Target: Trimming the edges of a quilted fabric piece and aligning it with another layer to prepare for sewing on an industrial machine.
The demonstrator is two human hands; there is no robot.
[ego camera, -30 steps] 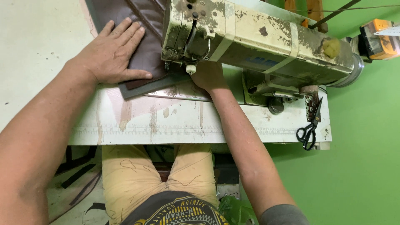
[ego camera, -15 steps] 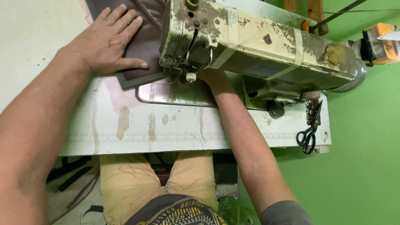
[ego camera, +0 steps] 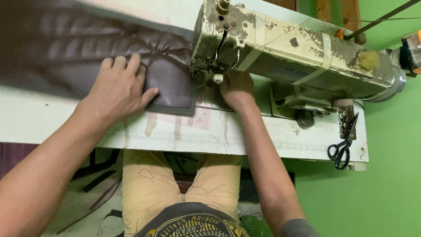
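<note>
Green walls close in around the worn white sewing table (ego camera: 272,136), where my left hand (ego camera: 120,87) lies flat and open, fingers spread, pinning the dark brown padded leather panel (ego camera: 87,48) so its stitched edge stays square beside the needle. My right hand (ego camera: 237,90) reaches under the chipped cream industrial sewing machine (ego camera: 298,48); whether it grips anything I cannot tell (the machine's head hides the fingertips). Black-handled scissors (ego camera: 344,147) hang at the table's right edge.

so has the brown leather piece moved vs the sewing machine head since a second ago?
Yes. The brown leather piece has slid sideways: its corner lay under the sewing machine head before, and now ends beside the needle, under the left hand.
</note>
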